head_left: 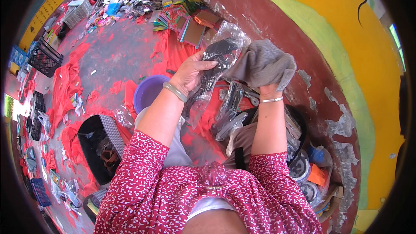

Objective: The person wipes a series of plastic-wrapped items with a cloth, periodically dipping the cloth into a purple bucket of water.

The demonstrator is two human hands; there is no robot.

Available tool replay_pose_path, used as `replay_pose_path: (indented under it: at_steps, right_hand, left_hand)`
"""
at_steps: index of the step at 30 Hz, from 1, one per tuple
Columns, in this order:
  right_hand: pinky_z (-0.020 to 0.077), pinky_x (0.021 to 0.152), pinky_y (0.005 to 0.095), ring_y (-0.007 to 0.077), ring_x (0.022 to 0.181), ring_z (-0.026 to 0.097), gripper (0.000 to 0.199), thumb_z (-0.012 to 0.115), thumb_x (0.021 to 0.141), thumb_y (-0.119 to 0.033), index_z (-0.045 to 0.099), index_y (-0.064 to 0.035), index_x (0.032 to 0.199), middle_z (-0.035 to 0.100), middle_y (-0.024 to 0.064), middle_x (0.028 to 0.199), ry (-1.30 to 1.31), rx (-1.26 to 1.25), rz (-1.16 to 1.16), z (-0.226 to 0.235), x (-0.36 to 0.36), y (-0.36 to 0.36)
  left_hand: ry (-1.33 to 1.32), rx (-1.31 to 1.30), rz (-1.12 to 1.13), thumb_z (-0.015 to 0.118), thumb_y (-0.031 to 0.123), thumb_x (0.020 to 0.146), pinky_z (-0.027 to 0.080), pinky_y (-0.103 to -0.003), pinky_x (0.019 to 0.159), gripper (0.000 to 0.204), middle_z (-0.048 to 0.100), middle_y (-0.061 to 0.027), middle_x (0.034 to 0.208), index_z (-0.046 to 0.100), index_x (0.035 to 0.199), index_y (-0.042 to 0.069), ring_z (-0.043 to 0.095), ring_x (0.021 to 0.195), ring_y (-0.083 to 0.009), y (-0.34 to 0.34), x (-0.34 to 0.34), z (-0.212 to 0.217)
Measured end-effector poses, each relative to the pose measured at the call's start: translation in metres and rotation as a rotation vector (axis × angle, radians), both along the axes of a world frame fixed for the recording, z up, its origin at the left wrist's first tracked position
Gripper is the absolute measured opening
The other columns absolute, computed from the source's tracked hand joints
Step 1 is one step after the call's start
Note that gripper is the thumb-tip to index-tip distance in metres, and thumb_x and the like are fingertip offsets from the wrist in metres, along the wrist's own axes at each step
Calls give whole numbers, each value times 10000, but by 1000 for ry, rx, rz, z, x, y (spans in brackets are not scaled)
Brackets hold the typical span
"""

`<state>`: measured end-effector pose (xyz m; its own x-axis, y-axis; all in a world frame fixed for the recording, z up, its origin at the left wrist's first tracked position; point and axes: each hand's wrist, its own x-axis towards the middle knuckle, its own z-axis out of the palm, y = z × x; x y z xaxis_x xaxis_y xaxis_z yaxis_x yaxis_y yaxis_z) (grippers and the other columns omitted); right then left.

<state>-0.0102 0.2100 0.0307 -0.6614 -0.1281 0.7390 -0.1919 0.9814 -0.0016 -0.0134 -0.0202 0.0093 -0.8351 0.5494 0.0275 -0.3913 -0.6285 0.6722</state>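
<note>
My left hand (189, 76) is closed on a clear plastic package (221, 52) with something black inside. The kind of that black thing I cannot make out. A soft grey cloth (262, 64) drapes over my right hand (270, 90) and hides its fingers, so the cloth lies on and around them. Cloth and package meet or nearly meet in front of me. Below them, several more plastic-wrapped items (229, 104) lie between my knees and the wall.
A purple basin (148, 91) stands left of my left forearm. Further left is an open black case (93, 147). The peeling red wall (320, 56) curves close on the right. Colourful goods (138, 0) are heaped at the far end, with black crates (45, 58) along the left.
</note>
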Motion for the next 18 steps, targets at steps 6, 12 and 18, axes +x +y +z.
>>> replay_pose_path:
  at_steps: [6,12,18]
  right_hand:
    - [463,677,335,241,760,591,153,557,751,-215,610,-101,839,619,54,812,-150,98,122,3,16,-33]
    - [504,728,320,160,758,623,226,495,864,-145,626,-35,1011,658,41,863,-150,-681,205,3,18,-42]
    - [473,808,299,190,873,571,153,494,871,-99,560,-14,979,590,88,939,-96,-1008,277,-40,-1,-21]
  left_hand:
    - [-1,18,-113,604,-16,771,494,-343,862,436,606,-115,1088,498,1194,-6,613,951,-206,8,6,0]
    - [42,-105,-189,620,-14,763,482,-337,879,503,594,-94,1108,463,1240,12,596,986,-197,13,12,11]
    - [190,-245,-214,600,-53,762,435,-304,927,606,547,-84,1191,385,1322,32,548,1065,-162,23,6,-11]
